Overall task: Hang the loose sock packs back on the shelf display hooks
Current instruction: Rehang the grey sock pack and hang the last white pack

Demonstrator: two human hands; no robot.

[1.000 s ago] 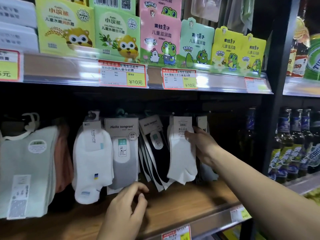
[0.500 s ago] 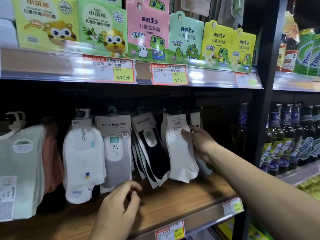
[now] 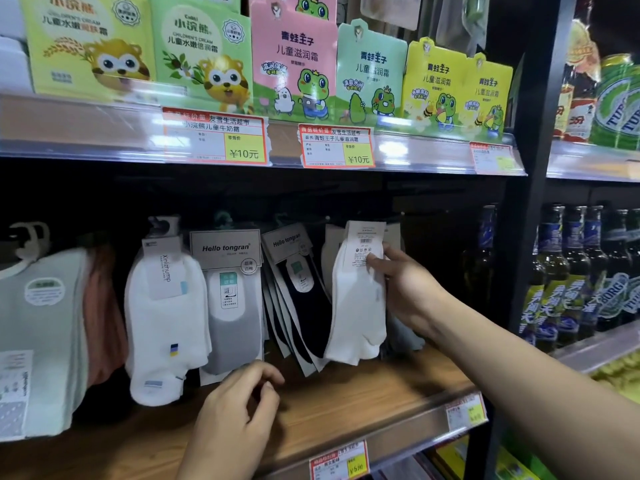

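Note:
A white sock pack [image 3: 358,296] with a paper label hangs at the right end of the sock row, and my right hand [image 3: 407,289] grips its right edge by the label. To its left hang a black "Hello tongran" pack [image 3: 304,296], a grey "Hello tongran" pack [image 3: 233,306] and a white ankle sock pack [image 3: 166,323]. My left hand [image 3: 239,407] hovers low in front of the grey pack, fingers loosely curled, holding nothing. The hooks are hidden in the dark above the packs.
Pale green and pink garments [image 3: 45,334] hang at far left. The wooden shelf board [image 3: 363,396] runs below the socks, with price tags on its front rail. Cream boxes [image 3: 294,64] stand on the shelf above. Beer bottles [image 3: 568,275] fill the right bay beyond a black post.
My right hand stays on the white pack, which has tilted slightly. My left hand has slid a little rightward under the grey pack. The camera has shifted and moved closer.

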